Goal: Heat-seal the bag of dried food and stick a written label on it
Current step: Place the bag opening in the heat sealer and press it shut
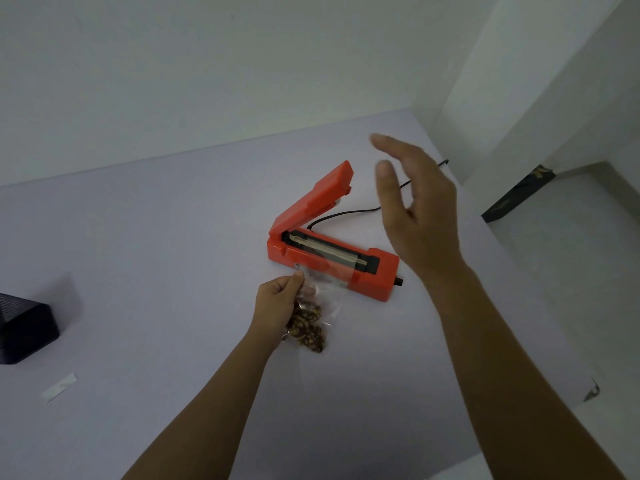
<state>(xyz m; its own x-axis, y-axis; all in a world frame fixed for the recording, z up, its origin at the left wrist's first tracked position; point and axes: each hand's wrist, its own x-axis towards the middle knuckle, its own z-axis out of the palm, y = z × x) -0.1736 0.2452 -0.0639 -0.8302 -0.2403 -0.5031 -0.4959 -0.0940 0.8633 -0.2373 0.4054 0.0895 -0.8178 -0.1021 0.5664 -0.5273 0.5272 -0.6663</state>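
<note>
An orange heat sealer (pixel 375 277) stands on the white table (pixel 166 244) with its lid (pixel 313 199) raised. A clear plastic bag (pixel 320 303) of brown dried food lies in front of it, its open top laid across the sealing strip. My left hand (pixel 277 303) pinches the bag's left edge near the top. My right hand (pixel 415 209) hovers above and to the right of the raised lid, fingers straight and spread, holding nothing.
A black power cord (pixel 349 213) runs from the sealer toward the table's back right edge. A dark box (pixel 24 327) sits at the left. A white paper label strip (pixel 59 386) lies at the front left. Walls close off the back and right.
</note>
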